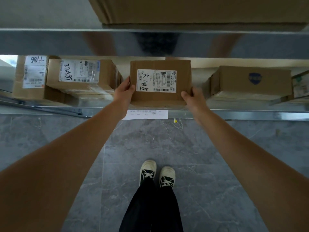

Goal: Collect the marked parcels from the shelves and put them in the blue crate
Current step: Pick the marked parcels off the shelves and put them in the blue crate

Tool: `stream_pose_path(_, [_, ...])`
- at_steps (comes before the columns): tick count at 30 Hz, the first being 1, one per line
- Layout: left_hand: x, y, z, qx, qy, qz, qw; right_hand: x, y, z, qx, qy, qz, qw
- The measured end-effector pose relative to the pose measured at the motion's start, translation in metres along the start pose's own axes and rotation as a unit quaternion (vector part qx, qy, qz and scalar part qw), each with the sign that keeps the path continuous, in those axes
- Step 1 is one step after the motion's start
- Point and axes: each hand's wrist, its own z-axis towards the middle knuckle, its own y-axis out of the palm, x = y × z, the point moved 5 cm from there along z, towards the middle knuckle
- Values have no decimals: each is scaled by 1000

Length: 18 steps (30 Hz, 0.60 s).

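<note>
I have both hands, left hand [124, 91] and right hand [190, 97], clamped on the sides of the parcel [160, 82] between them; stiff cardboard, probably light.

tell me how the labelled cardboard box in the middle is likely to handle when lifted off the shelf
The cardboard box looks stiff: its faces are flat and its edges crisp, so it should hold shape. Both hands, left hand and right hand, grip its sides with bare fingers only, which suggests it is fairly light. Flat sides make rolling unlikely; plain cardboard probably gives decent grip.
</note>
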Motion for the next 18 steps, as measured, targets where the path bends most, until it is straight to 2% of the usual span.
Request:
stream_pose_path(4, [-1, -1, 2, -4, 1, 7, 1000, 2, 2, -2, 8, 12, -56, 998])
stream_pose_path(8, [15, 2, -3, 14, 15, 121, 992, -3, -5, -2, -19, 27, -131, 991])
stream_pose_path(10, [32, 5, -18, 71, 41, 207, 975, -5, -15, -8, -14, 39, -114, 993])
stream_pose_path(12, [52, 18, -45, 118, 134, 296, 938, 0, -39, -13, 43, 34, -56, 997])
stream_pose_path(13, [58, 35, -64, 108, 190, 326, 920, 5, -56, -13, 88, 25, -35, 995])
stream_pose_path(15, [59, 81, -106, 25, 280, 318, 906, 20, -97, -19, 184, 11, -31, 982])
stream_pose_path(16, [53, 106, -124, -27, 297, 294, 908, 30, -119, -22, 227, 10, -31, 973])
stream_pose_path(18, [32, 153, -138, -98, 273, 268, 919, 52, -162, -26, 286, 16, -26, 958])
